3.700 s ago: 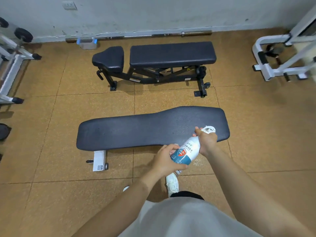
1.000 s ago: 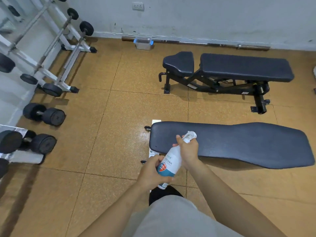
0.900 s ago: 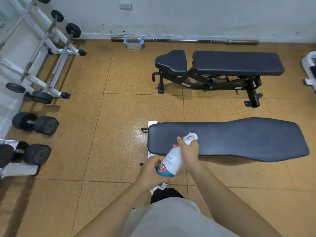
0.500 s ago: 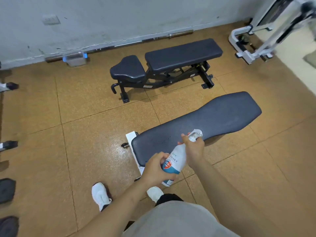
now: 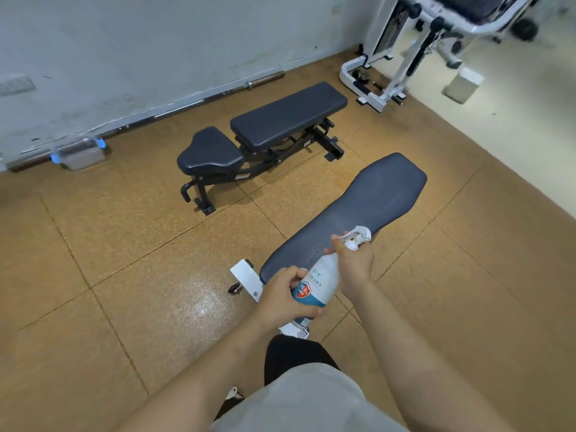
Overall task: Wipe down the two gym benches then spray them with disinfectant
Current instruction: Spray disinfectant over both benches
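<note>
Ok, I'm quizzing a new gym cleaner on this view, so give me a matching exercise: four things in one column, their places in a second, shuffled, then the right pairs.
Things:
1. spray bottle
2. flat bench
3. adjustable bench
4. barbell

Places:
A. on the floor along the foot of the wall
B. nearest the person, under the bottle's nozzle
C. held in the left hand and the right hand
D. between the flat bench and the wall

Pairs: 1-C, 2-B, 3-D, 4-A
</note>
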### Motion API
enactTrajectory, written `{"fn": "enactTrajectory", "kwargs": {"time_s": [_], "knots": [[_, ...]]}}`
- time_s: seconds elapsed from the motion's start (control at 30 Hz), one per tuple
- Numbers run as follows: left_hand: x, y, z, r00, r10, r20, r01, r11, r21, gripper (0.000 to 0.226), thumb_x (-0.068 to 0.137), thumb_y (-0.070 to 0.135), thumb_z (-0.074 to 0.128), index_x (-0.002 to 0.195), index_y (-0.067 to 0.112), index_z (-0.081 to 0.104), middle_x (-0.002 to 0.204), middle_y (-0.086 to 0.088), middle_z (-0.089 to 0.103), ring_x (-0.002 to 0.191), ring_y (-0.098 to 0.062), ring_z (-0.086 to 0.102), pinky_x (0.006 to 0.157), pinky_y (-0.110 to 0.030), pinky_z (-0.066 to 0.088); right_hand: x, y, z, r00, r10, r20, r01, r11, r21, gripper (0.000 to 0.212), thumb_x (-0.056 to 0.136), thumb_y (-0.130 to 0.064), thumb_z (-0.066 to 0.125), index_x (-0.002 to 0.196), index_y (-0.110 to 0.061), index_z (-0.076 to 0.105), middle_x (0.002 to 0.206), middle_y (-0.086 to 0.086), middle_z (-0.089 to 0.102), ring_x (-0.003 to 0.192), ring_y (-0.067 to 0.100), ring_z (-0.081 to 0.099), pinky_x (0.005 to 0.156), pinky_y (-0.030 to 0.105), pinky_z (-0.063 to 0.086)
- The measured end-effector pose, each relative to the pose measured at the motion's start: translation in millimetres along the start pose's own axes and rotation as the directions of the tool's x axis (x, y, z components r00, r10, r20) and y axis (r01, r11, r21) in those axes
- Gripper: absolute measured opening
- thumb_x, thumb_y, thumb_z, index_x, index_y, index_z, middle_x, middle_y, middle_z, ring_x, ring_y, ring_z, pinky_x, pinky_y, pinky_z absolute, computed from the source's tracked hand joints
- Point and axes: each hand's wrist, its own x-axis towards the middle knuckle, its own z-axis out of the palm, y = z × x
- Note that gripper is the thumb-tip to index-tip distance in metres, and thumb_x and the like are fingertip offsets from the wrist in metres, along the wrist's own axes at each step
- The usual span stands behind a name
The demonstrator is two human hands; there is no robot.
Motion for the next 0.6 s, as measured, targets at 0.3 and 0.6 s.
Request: {"fn": "enactTrajectory", "kwargs": {"time_s": [0.3,0.6], "knots": [[-6,-21,-76,0.999,0.015,-0.04,-0.015,1.0,0.008,0.074,0.048,0.044,0.098,0.111,0.033,0.062,0.111,0.006,0.065,0.096,-0.003,0.066,0.079,-0.021,0.057,-29,1,77,0.998,-0.027,0.049,0.026,0.999,0.021,0.021,0.088,-0.007,0.076,0.1,-0.013,0.059,0.082,0.0,0.071,0.072,0.027,0.072,0.071,0.044,0.059],[41,-30,-191,0.988,-0.084,-0.129,0.089,0.995,0.033,0.066,0.046,0.039,0.099,0.101,0.027,0.063,0.096,0.015,0.073,0.081,-0.001,0.069,0.071,-0.026,0.058,-1,-8,217,0.982,-0.007,0.189,0.009,1.0,-0.008,0.019,0.09,-0.012,0.076,0.085,-0.015,0.058,0.072,0.005,0.066,0.057,0.017,0.068,0.064,0.04,0.059]]}}
